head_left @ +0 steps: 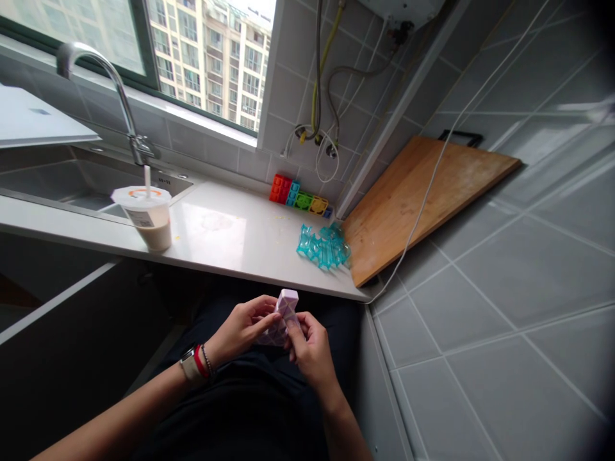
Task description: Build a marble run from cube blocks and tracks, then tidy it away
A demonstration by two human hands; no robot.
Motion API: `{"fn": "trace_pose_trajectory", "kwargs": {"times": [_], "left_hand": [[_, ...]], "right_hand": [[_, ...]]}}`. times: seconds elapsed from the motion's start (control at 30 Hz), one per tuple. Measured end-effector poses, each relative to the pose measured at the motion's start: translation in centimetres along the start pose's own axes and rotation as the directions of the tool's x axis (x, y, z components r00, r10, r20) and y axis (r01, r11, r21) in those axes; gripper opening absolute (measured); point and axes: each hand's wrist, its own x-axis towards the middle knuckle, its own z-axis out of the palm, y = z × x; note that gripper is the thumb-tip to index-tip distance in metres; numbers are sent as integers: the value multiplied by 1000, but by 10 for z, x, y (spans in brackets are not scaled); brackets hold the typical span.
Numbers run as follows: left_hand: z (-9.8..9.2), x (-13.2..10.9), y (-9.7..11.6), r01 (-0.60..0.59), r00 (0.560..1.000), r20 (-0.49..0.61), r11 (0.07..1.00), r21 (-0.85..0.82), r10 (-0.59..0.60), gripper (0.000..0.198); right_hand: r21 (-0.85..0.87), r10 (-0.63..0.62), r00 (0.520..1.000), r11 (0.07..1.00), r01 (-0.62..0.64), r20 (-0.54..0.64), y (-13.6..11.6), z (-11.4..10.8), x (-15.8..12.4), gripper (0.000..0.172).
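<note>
Close to my body, below the counter's front edge, I hold a lilac and pink snake puzzle (287,306) made of wedge-shaped segments. One end of it sticks up between my hands, and the rest is partly hidden behind my fingers. My left hand (252,323), with a watch and bracelets at the wrist, grips it from the left, thumb across its side. From the right, my right hand (307,342) pinches it with thumb and bent fingers.
On the white counter (230,237) stand a lidded drink cup (148,221) with a straw, a turquoise plastic piece (324,246) and a row of coloured blocks (298,195). A wooden board (423,198) leans at right, a white cable crossing it. At left is a sink (86,182) with a faucet (122,96).
</note>
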Motion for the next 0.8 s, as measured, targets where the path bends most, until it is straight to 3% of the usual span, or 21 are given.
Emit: {"fn": "trace_pose_trajectory", "kwargs": {"times": [0.2, 0.43, 0.67, 0.8], "left_hand": [[4, -5, 3, 3, 1000, 22, 990, 141, -6, 36], [9, -11, 9, -20, 995, 98, 978, 209, -1, 35], [7, -11, 24, -46, 994, 113, 945, 325, 9, 33], [2, -10, 20, 22, 995, 92, 962, 272, -48, 46]], "right_hand": [[-76, -192, 977, 980, 185, -88, -7, -10, 6, 41], [-111, -251, 967, 961, 254, 43, -16, -20, 5, 33], [-387, -417, 908, 831, 401, 44, -30, -18, -4, 17], [-508, -450, 888, 745, 433, 97, -43, -23, -9, 14]]}}
